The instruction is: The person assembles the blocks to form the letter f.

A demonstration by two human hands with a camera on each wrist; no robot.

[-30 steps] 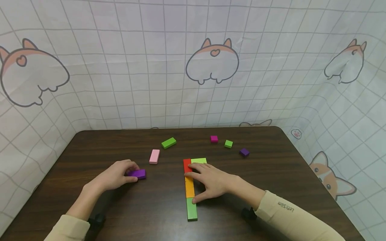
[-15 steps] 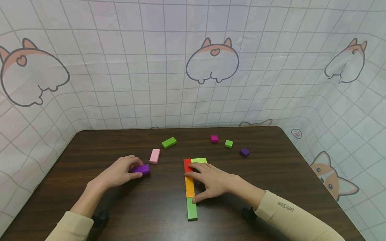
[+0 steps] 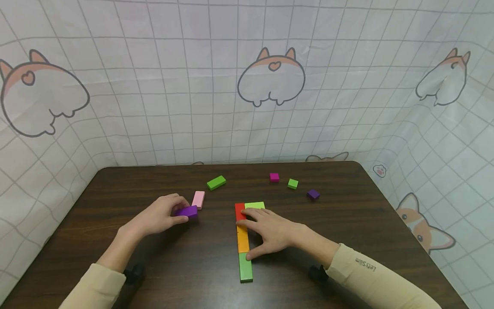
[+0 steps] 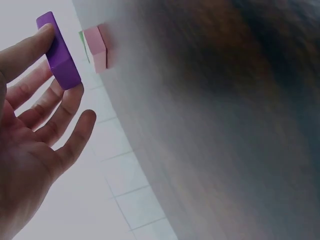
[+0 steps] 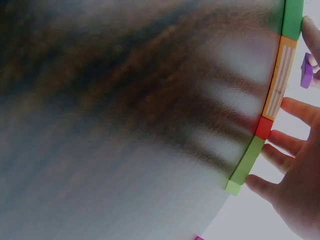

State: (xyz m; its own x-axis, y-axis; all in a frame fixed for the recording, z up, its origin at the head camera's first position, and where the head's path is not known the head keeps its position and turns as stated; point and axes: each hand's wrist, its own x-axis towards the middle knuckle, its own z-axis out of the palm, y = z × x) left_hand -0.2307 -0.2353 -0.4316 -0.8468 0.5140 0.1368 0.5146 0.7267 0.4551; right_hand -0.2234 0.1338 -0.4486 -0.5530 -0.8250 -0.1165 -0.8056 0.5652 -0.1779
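Note:
My left hand pinches a purple rectangular block between thumb and fingers; in the left wrist view that block is raised above the table surface. Just beyond it lies a pink block. My right hand rests with spread fingers on a column of blocks: red at the far end, orange in the middle, green nearest me. From the red end a light green block extends rightward, partly covered by the fingers. The right wrist view shows fingertips along the row's edge.
A green block lies beyond the pink one. Toward the back right sit a magenta block, a small green block and a dark purple block. A patterned cloth hangs behind the dark wooden table.
My left hand has carried the purple block away from me and to the right, close to the pink block. The right hand and the joined blocks have stayed put.

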